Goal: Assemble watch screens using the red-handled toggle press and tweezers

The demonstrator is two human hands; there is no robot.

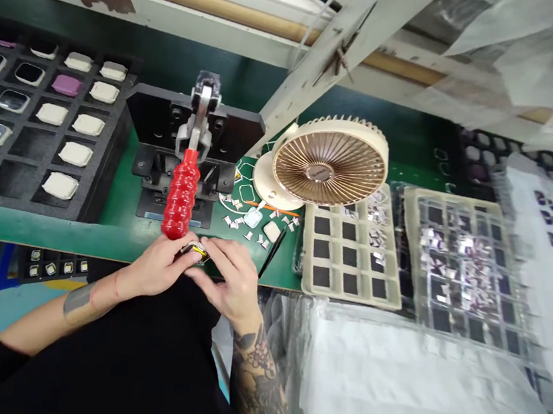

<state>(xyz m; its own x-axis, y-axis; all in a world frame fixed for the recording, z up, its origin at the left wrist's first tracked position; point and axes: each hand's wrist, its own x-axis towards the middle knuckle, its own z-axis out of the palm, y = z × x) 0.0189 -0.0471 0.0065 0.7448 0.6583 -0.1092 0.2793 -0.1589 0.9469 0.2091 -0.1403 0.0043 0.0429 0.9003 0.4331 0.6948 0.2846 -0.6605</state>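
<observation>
A small watch case (195, 248) with a yellow part inside is held at the front edge of the green bench. My left hand (161, 267) is closed around its left side, the thumb lying along the near edge. From the right, my right hand (234, 279) pinches the same case with thumb and fingers; the fingertips partly cover it. Just above my left hand is the red handle (181, 195) of a black toggle clamp press (196, 123). Small metal parts (249, 236), a cream watch case (271, 231) and black tweezers (272, 253) lie to the right.
A black foam tray (104, 172) with watch cases stands left. Behind the loose parts is a cream fan (330, 160). Compartment trays (308, 251) with small parts sit right, near plastic-wrapped sheets (410, 385). A slanted metal post (319, 64) rises behind.
</observation>
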